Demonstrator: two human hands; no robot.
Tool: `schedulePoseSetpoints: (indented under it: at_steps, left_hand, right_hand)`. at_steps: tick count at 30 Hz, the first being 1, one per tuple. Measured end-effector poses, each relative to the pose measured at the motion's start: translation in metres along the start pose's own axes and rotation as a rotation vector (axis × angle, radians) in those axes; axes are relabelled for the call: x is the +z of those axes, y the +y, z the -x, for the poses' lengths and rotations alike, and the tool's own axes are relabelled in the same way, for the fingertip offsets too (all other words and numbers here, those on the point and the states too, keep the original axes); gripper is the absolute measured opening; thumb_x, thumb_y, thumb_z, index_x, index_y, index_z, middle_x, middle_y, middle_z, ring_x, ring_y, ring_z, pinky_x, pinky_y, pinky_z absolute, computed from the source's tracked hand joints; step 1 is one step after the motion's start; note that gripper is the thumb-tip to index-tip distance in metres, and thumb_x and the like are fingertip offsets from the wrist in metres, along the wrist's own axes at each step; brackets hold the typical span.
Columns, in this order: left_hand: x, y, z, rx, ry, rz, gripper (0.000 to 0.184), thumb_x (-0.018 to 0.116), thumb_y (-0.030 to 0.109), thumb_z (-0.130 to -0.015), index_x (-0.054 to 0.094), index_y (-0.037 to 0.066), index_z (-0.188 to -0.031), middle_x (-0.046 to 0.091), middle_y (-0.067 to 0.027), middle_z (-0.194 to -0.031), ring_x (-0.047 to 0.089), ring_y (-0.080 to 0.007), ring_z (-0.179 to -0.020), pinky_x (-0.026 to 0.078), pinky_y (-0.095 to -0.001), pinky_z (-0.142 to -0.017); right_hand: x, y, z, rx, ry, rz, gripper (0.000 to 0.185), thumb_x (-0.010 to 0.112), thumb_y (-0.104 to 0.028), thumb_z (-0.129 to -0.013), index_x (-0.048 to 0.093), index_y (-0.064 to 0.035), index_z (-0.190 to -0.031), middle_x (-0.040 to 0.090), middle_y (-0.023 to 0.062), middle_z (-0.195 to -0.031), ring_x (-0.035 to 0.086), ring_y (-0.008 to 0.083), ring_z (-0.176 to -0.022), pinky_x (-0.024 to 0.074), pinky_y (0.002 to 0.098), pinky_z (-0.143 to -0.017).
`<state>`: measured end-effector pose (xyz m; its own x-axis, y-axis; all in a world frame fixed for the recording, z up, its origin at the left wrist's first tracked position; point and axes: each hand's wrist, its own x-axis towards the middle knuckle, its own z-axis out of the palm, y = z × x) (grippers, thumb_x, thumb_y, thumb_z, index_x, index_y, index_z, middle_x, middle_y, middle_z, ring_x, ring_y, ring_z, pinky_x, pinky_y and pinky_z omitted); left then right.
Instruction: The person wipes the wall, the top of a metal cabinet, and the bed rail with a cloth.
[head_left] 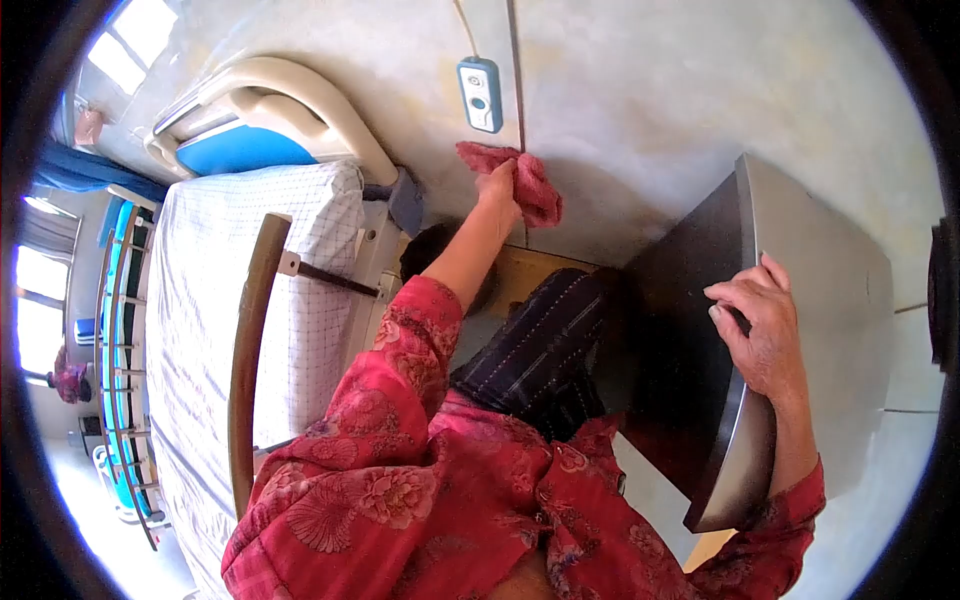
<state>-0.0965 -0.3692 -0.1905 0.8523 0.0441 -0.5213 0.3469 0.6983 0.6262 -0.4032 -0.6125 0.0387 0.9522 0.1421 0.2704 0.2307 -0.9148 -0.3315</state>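
My left hand [503,187] is closed on a crumpled pinkish-red cloth [540,192], which lies against the wall just below a blue-and-white socket strip [479,95]. Over at the right, my right hand [763,325] rests at the edge of a grey cabinet-like piece [820,260] with a dark side. Its fingers are bent and apart, with nothing visible between them. Both arms wear red flowered sleeves.
A bed with a white checked sheet [240,290], a beige-and-blue headboard [270,100] and a brown side rail [258,350] stands at the left. A dark round object [425,250] is partly hidden behind my left forearm. Another bed [122,350] is farther left.
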Motion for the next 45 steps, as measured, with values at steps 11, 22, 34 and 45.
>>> schedulePoseSetpoints:
  at_steps: [11,22,34,45]
  left_hand:
    - [0.077,0.027,0.092,0.465,-0.547,-0.162,0.019,0.072,0.007,-0.092,0.068,0.003,-0.109,0.07,-0.0057,-0.098,0.067,-0.0188,-0.086,0.055,-0.0329,-0.076]
    - [0.019,-0.027,0.021,0.743,-0.255,-0.724,0.031,0.083,0.018,-0.08,0.074,0.003,-0.107,0.078,-0.0098,-0.1,0.072,-0.0203,-0.089,0.054,-0.0354,-0.087]
    - [0.171,-0.035,0.12,2.039,-0.727,-1.103,0.03,0.074,0.01,-0.068,0.073,0.017,-0.098,0.065,-0.0008,-0.107,0.063,-0.0247,-0.098,0.054,-0.0371,-0.076]
    - [0.065,-0.099,0.023,2.301,-1.154,-1.682,0.022,0.063,0.028,-0.079,0.068,0.019,-0.098,0.057,0.0007,-0.108,0.056,-0.0204,-0.104,0.046,-0.037,-0.079]
  right_hand:
    - [-0.005,0.004,0.003,-0.018,0.001,-0.028,0.01,0.074,-0.006,-0.083,0.073,-0.0053,-0.092,0.07,0.0073,-0.081,0.065,0.026,-0.088,0.038,0.0505,-0.114]
    - [-0.009,0.008,0.006,0.015,-0.004,-0.049,0.008,0.075,-0.009,-0.084,0.074,-0.0061,-0.091,0.069,0.0093,-0.084,0.066,0.0261,-0.087,0.0393,0.05,-0.113]
    - [-0.01,0.011,0.004,-0.023,0.005,-0.05,0.014,0.077,-0.005,-0.078,0.075,-0.0063,-0.092,0.071,0.0076,-0.085,0.066,0.0259,-0.09,0.039,0.052,-0.113]
    - [-0.008,0.014,0.002,-0.026,0.037,-0.059,0.008,0.078,-0.01,-0.079,0.073,-0.0076,-0.086,0.067,0.0069,-0.079,0.066,0.0248,-0.086,0.0423,0.0506,-0.108]
